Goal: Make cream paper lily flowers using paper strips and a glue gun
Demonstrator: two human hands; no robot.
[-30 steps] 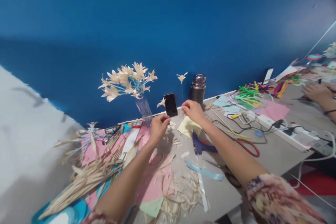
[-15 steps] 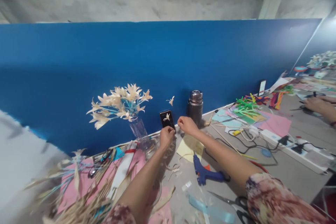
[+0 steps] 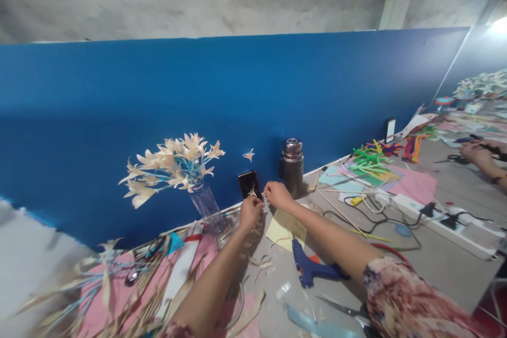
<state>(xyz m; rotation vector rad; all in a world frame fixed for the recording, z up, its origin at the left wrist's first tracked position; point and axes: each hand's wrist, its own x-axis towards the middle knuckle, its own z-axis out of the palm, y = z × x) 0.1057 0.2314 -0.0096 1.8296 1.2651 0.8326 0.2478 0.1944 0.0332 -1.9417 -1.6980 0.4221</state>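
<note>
My left hand point(image 3: 250, 214) is closed in a pinch in front of a dark phone point(image 3: 245, 182) that leans on the blue partition. A small cream flower point(image 3: 252, 193) shows just above its fingertips, apparently held by them. My right hand point(image 3: 278, 195) is beside it, fingers pinched together; whatever they hold is too small to make out. Another cream flower point(image 3: 249, 155) is against the partition above the phone. To the left, a clear vase point(image 3: 205, 202) holds a bunch of cream flowers point(image 3: 174, 161) on pale blue stems.
A dark thermos point(image 3: 292, 169) stands behind my right hand. Under my right arm lie a blue glue gun point(image 3: 312, 266), yellow paper point(image 3: 283, 232) and scissors point(image 3: 340, 307). Dry husk strips point(image 3: 146, 288) spread left. A power strip point(image 3: 447, 224) and another person's hands point(image 3: 477, 152) are at right.
The flower at my left fingertips sits lower in front of the phone. Both hands have shifted slightly, staying close together. The whole view has moved a little.
</note>
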